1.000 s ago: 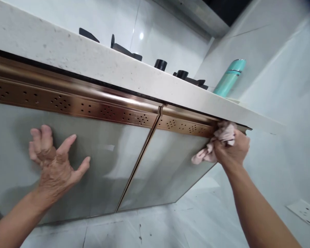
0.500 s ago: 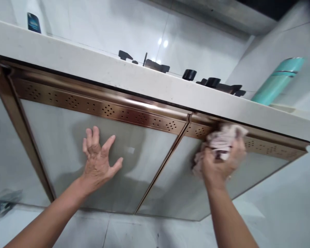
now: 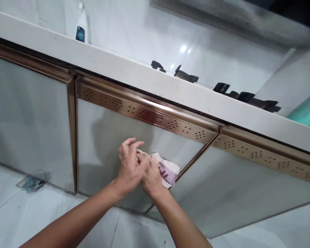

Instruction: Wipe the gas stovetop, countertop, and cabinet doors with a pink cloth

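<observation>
My right hand (image 3: 152, 174) is closed on a crumpled white and purple cloth (image 3: 167, 171), which spreads out to the right of the fingers. Close against it, my left hand (image 3: 130, 165) overlaps the right fingers, its thumb and forefinger pinched at the cloth's left edge while the other fingers curve loosely upward. Both hands are in front of a pale cabinet door (image 3: 103, 137) in the middle of the view. Above them runs the door's bronze metal strip (image 3: 151, 116) with small punched holes.
The white countertop edge (image 3: 134, 75) crosses above the doors. On the counter are a spray bottle (image 3: 81, 29), black stove parts (image 3: 186, 75) and a turquoise cylinder (image 3: 306, 108). A clear bag with bluish contents (image 3: 33, 182) lies on the floor at the left.
My right hand has brought the cloth left and down from the right door's metal strip. My left hand, spread before, has moved right to meet it. The view has shifted left.
</observation>
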A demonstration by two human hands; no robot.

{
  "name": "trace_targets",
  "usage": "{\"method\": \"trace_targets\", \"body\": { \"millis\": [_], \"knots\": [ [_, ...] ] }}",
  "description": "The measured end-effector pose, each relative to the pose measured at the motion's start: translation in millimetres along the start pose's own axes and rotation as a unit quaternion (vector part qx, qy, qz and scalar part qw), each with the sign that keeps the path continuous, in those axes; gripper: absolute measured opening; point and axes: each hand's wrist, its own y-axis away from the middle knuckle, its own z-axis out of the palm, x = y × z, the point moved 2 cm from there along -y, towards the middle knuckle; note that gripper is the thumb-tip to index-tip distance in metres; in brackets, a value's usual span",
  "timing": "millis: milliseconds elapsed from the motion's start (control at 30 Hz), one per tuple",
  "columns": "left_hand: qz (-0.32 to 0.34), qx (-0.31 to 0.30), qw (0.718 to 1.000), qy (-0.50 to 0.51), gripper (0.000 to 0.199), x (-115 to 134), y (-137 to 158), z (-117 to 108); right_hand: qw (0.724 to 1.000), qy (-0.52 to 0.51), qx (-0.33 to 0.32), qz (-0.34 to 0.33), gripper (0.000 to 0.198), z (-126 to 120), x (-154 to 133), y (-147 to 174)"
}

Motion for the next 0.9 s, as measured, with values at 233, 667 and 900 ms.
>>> {"method": "trace_targets", "body": {
  "millis": [233, 667, 900],
  "knots": [
    [-0.102, -0.177, 0.966, 0.157, 0.036, 5.0, 2.0, -4.4, 0.969, -0.181, 0.146, 0.085, 0.037, -58.5, -9.3, 44.0],
    [-0.323, -0.489, 0.672, 0.452, 0.116, 4.4, 35.4, 23.0, 0.985, -0.041, 0.137, -0.099, 0.022, -105.8, 29.3, 49.7],
    [-0.357, -0.302, 0.661, 0.587, 0.069, 22.2, 46.0, 40.9, 0.985, 0.052, 0.128, -0.102, 0.069, -77.3, 20.6, 52.2]
  ]
}}
